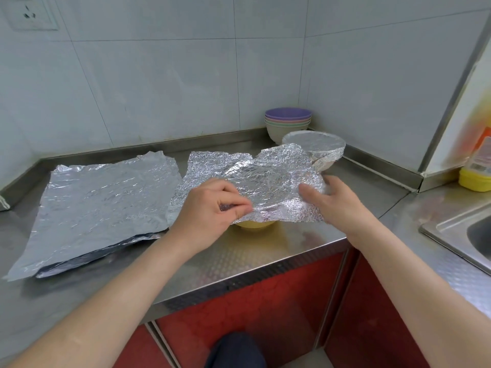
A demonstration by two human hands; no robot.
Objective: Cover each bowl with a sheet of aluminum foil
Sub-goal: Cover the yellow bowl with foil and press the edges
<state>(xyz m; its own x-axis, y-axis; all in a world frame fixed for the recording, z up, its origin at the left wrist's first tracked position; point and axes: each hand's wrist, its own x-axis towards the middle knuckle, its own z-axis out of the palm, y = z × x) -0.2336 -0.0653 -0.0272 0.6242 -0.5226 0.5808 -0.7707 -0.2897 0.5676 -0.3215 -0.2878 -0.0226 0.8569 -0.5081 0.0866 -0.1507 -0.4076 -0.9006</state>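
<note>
Your left grip pinches the foil sheet draped over the yellow bowl on the tabletop, its long axis running 9 to 3 o'clock; your right grip rests, loosely spread, on its 3 o'clock edge.

Soft, even, fairly bright light; a faint shadow lies under the flat stack of crinkled silver foil sheets at 9 o'clock, which glints mildly. Wide-angle bending curves the grey wall tiles; the yellow plastic bottle at 3 o'clock looks smeared.
</note>
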